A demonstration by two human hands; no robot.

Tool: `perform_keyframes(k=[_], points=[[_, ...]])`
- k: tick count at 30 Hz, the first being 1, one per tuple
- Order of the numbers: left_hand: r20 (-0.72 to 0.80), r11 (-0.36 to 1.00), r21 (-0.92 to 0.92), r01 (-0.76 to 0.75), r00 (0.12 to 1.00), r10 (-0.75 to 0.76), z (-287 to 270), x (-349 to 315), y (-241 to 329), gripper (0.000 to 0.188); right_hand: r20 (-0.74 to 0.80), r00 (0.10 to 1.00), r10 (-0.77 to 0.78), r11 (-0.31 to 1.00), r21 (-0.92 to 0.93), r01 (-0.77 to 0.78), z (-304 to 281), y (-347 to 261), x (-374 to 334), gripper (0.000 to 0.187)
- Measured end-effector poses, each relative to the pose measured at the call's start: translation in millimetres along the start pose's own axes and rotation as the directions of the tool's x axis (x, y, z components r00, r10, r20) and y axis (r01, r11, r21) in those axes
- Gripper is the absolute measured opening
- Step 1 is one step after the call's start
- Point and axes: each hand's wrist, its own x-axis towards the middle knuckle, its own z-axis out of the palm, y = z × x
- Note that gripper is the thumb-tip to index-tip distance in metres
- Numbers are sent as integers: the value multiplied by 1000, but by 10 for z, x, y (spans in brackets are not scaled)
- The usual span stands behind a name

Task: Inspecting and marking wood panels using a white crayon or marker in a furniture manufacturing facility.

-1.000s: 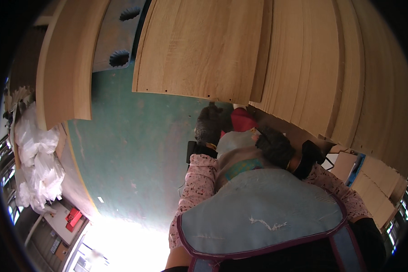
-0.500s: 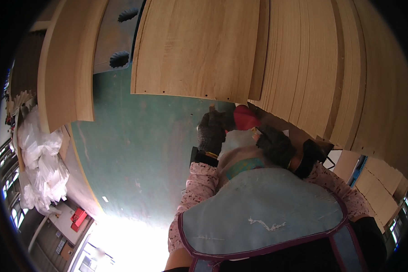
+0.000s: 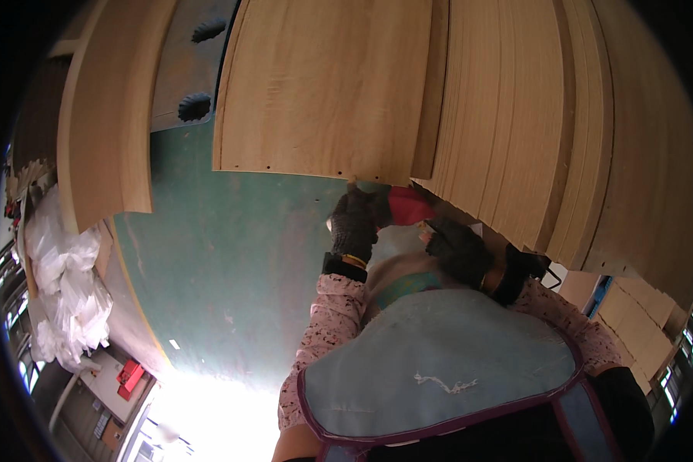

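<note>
Beyond the pale blue apron at five o'clock, the gloved right hand sits at three o'clock with its fingers bent partway in, though the dark glove and blur leave me unable to tell whether it grips anything. The gloved left hand, near the centre, has its fingers curled, its hold likewise unclear, with a red piece just beside it at its two o'clock. Farther off, the wood-grain panel lies at twelve o'clock, its near edge close to the left fingertips, and stacked boards stand at two.
</note>
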Motion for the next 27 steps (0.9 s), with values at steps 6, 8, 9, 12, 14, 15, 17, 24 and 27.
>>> perform_keyframes(k=[6,8,9,12,14,15,17,24,27], points=[[287,203,687,-697,518,806,-14,15,-55,33,-147,988,-47,996,72,58,-55,-176,28,25],[219,501,702,-506,823,524,3,4,-113,42,-63,998,5,998,63,-1,-74,-162,15,21],[198,536,718,-443,870,453,4,14,-140,42,-20,998,60,997,59,-58,-74,-141,11,20],[230,586,628,-512,841,489,-22,91,-204,42,-62,996,-70,998,-10,69,-21,-55,25,19],[254,603,493,-628,766,590,-33,148,-217,38,-150,810,-567,760,-473,445,21,3,41,17],[258,602,445,-663,739,623,-30,155,-216,37,-137,830,-540,784,-441,437,36,24,43,17],[333,134,535,-834,355,874,-2,135,-173,37,-133,840,-526,788,-448,423,51,48,47,15],[155,825,178,-537,843,515,107,-172,128,57,-101,847,-522,780,-458,426,41,24,58,16],[43,994,90,54,997,-58,118,-146,93,50,-100,828,-551,740,-517,430,41,15,52,16]])
